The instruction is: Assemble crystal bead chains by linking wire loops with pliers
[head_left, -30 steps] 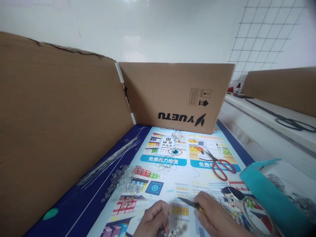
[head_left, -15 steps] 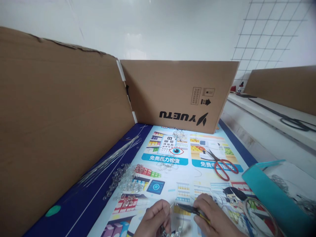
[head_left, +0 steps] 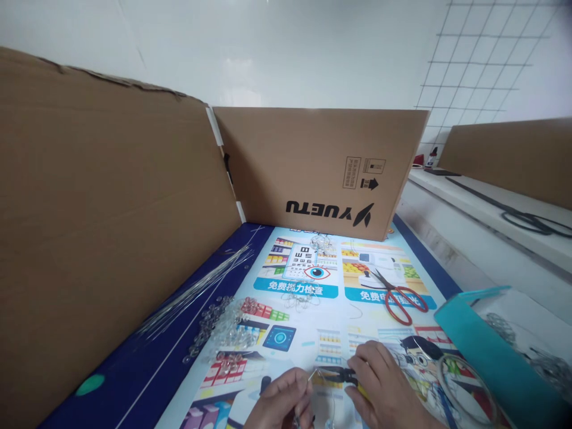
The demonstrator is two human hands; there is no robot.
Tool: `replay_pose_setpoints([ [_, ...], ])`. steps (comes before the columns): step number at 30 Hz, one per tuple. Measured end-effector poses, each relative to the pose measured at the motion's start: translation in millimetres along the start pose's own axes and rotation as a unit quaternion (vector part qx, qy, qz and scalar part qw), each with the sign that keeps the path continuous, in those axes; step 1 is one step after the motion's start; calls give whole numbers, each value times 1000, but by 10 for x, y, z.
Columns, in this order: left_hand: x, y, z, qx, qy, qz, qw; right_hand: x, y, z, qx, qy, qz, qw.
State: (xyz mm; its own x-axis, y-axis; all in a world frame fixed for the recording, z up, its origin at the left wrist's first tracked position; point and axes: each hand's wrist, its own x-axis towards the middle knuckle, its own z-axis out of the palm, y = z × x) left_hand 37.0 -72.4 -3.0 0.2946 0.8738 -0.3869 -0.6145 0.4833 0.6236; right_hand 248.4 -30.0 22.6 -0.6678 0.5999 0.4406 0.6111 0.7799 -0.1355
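Note:
At the bottom of the view my left hand (head_left: pixel 279 402) pinches a thin wire with clear beads strung on it. My right hand (head_left: pixel 384 390) is closed around small pliers (head_left: pixel 337 375) with a yellow handle. The pliers' dark jaws point left and meet the wire's end just above my left fingertips. Both hands hover over a colourful printed mat (head_left: pixel 308 310).
Loose clear beads (head_left: pixel 223 325) and a bundle of straight wires (head_left: pixel 196 289) lie to the left. Red-handled scissors (head_left: pixel 397 292) rest on the mat's right. A teal-edged box (head_left: pixel 487 345) with wire rings stands at right. Cardboard walls (head_left: pixel 111 220) close off the left and back.
My right hand has moved the pliers left until the jaws reach the wire held by my left hand. The camera has shifted slightly.

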Motion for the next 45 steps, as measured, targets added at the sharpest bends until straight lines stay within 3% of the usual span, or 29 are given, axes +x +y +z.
replay_pose_setpoints([
  [6,17,-11,-14,-16,-10,19,1000,-4,22,-21,146,-42,78,985],
  [12,45,-46,-59,-16,-39,24,999,-81,31,80,236,-79,93,964],
  [21,82,-109,-108,-36,-66,37,997,-67,-11,139,249,-74,80,962],
  [29,89,-173,-129,-40,-69,11,997,-96,-29,139,268,-75,99,955],
  [38,104,-184,-127,-40,-137,13,990,-106,-17,141,264,-65,91,958],
  [45,109,-186,-134,-79,-112,9,990,-55,-28,91,276,-40,71,958],
])
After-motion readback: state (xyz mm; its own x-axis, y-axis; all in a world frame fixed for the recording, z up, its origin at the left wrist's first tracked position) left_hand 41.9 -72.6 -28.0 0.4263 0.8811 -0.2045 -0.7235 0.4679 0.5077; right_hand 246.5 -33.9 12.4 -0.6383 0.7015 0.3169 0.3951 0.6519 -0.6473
